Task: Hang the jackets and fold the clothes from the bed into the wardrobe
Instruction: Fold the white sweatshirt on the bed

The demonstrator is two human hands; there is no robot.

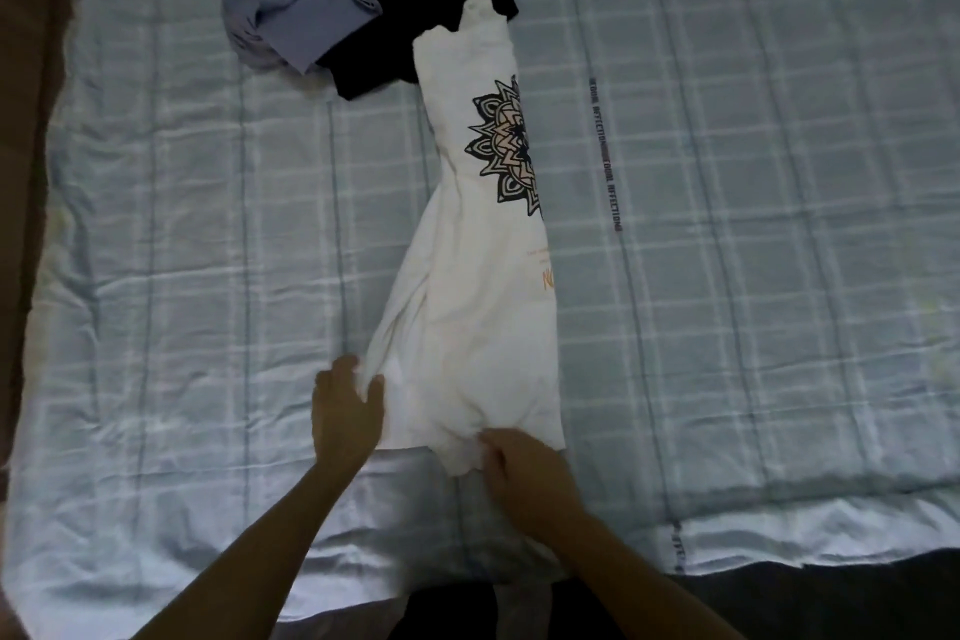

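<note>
As folded white mandala-print shirt (467, 327) lay on checked pale-blue bedsheet (208, 224), left hand (345, 411) pinched edge, right hand (519, 463) clutched hem.

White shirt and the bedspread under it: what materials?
White shirt: looks like soft matte knit, probably cotton; it bunches in limp folds. Bedspread: smooth, slightly glossy checked fabric, maybe satin or polyester; highlights gleam along its creases.
</note>
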